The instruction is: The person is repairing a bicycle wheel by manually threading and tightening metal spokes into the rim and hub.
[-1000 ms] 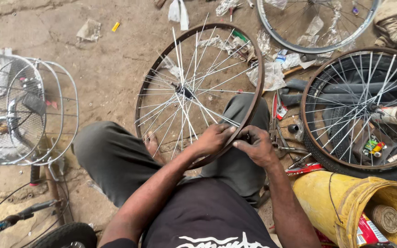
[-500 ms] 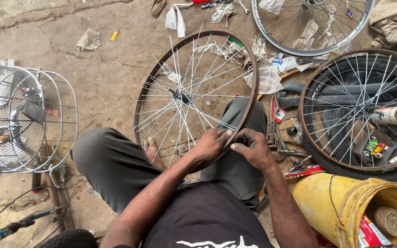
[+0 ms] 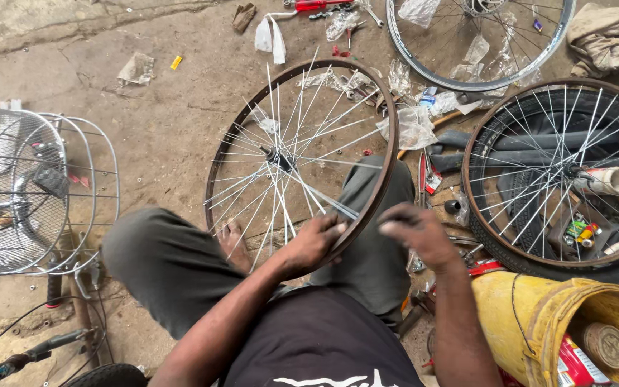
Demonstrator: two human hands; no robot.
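Left hand [image 3: 317,242] gripped the bare spoked wheel rim [image 3: 377,188] at centre frame — right hand [image 3: 415,233] had come off it, blurred, seemingly loose and empty.

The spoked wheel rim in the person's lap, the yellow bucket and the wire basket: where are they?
spoked wheel rim [image 3: 388,143], head view, right side of the rim.
yellow bucket [image 3: 510,315], head view, outer wall.
wire basket [image 3: 8,186], head view, mesh side.
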